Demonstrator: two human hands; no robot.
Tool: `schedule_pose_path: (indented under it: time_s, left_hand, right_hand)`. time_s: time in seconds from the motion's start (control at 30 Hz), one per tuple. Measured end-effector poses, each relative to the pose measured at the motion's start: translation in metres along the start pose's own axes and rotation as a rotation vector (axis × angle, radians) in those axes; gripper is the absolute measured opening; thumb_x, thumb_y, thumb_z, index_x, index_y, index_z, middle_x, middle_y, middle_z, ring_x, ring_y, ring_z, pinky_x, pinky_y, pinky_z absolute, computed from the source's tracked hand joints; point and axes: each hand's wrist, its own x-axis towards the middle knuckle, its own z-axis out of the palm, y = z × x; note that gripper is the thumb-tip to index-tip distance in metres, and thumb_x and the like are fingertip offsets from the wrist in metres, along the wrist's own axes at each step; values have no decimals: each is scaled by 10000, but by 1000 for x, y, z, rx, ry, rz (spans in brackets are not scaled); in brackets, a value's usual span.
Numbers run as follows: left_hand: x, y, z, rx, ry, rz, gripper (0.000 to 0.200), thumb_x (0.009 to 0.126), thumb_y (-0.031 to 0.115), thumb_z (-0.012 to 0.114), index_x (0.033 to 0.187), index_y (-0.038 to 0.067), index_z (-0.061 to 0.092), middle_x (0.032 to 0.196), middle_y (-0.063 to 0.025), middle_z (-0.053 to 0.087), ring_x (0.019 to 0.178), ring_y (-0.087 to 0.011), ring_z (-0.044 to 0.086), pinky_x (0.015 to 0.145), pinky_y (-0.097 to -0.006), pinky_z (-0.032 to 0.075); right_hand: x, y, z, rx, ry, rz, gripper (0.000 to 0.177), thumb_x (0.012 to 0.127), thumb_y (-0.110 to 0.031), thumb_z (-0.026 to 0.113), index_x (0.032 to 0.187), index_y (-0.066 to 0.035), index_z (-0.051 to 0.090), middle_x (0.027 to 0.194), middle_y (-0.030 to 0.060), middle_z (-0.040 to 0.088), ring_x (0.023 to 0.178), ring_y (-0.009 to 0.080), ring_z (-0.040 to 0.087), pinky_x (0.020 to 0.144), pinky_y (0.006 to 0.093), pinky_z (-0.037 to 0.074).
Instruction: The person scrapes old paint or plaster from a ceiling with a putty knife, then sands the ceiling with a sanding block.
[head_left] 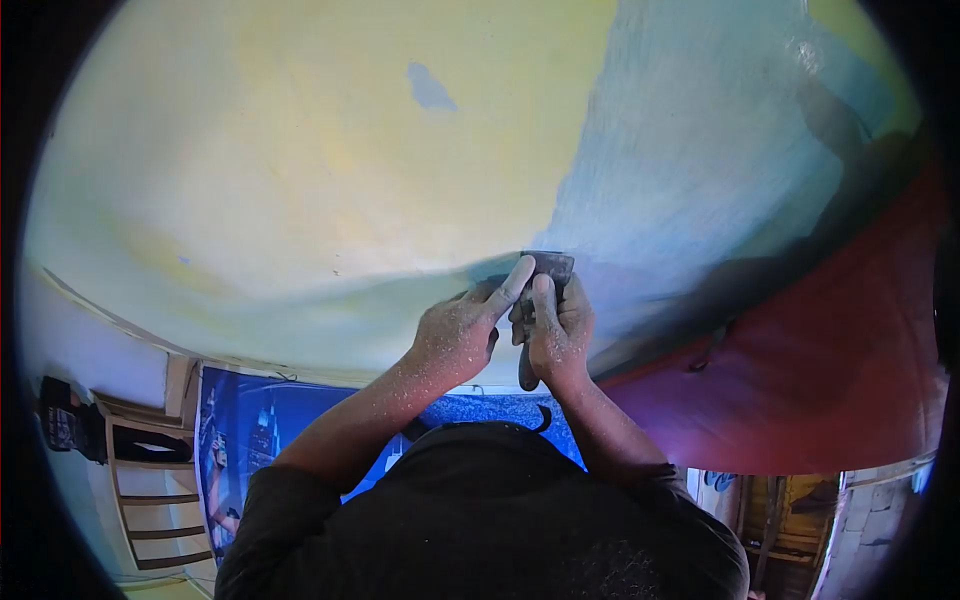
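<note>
In the head view a paint scraper [553, 264] with a wide dark blade and a dark handle is pressed against the painted wall [400, 180]. My right hand [563, 335] is wrapped around its handle, thumb lying up along it. Beside it, my left hand [462, 328] presses its forefinger on the blade, the other fingers curled. Pale dust covers both hands and forearms. The blade sits at the lower end of the border between yellow paint and a bare grey-blue area [680, 140]. A small bare patch [432, 88] shows higher up in the yellow.
A red sheet [800, 370] hangs on the right, close to my right arm. Below and to the left is a blue printed banner [262, 420]. Wooden shelves [155, 490] with dark items stand at far left. Wooden boards [785, 515] show at lower right.
</note>
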Motion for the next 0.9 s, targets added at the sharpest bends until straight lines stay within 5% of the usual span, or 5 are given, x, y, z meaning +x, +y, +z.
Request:
schedule_pose_path:
  time_s: [0.9]
  left_hand:
    - [1, 0, 6, 44, -18, -26, 1121, 837, -13, 734, 1764, 288, 181, 1279, -173, 704, 1023, -424, 741, 813, -522, 616]
  right_hand:
    - [4, -1, -2, 2, -34, -1, 267, 1184, -278, 530, 1150, -17, 569, 813, 40, 613, 635, 88, 577, 524, 270, 480]
